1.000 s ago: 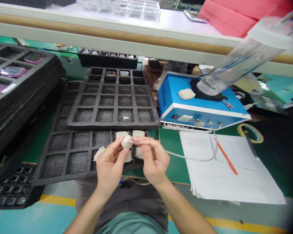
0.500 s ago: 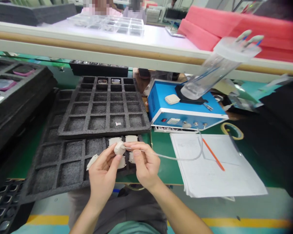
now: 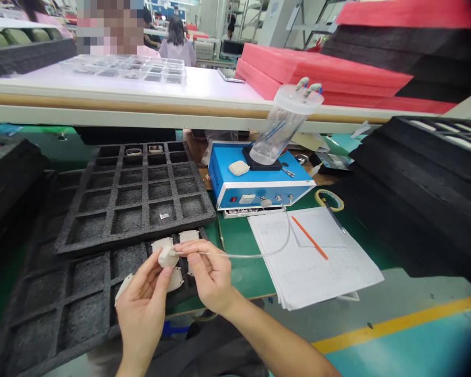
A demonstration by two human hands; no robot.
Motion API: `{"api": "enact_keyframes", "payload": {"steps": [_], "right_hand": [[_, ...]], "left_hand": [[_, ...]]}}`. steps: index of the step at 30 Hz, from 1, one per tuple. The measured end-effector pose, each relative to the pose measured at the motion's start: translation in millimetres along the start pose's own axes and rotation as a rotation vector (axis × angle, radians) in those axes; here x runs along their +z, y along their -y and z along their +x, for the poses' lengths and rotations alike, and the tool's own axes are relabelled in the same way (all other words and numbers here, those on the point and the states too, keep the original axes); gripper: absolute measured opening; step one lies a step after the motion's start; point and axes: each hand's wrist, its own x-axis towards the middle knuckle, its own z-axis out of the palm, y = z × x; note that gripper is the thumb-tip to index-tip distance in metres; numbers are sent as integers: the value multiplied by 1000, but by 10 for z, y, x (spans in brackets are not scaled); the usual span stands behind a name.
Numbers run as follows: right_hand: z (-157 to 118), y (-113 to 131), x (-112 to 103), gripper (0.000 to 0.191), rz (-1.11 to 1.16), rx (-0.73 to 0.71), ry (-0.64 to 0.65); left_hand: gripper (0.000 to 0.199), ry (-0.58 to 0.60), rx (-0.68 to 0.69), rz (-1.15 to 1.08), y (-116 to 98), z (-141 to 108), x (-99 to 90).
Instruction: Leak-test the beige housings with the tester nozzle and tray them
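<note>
My left hand (image 3: 145, 298) pinches a small off-white plastic casing (image 3: 167, 256) between thumb and fingers, above the lower foam tray. My right hand (image 3: 210, 269) is closed round the end of a clear thin tube (image 3: 243, 256), whose tip meets the casing's side. The tube curves back to the front of a blue box-shaped machine (image 3: 259, 191). Several similar off-white casings, such as one at the back (image 3: 189, 236), sit in the lower black foam tray (image 3: 84, 275) around my hands. One more casing (image 3: 239, 168) lies on top of the machine.
An upper foam tray (image 3: 131, 220) holds two small parts at its far end. A clear cylinder (image 3: 272, 136) stands on the machine. Papers (image 3: 317, 262) with an orange stick (image 3: 310, 238), a tape roll (image 3: 329, 200) and stacked black trays (image 3: 416, 199) are at right. People sit beyond the shelf (image 3: 204, 112).
The camera view has turned to the right and tilted up, so the scene sits further left. Both hands keep the casing and the tube together in much the same pose.
</note>
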Motion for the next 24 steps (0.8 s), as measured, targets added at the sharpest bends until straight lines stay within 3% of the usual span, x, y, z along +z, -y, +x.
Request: {"api": "enact_keyframes", "payload": {"steps": [24], "right_hand": [[4,29,-1,20,62,19,6]], "left_hand": [[40,-5,24,4,-47,10,17]]}}
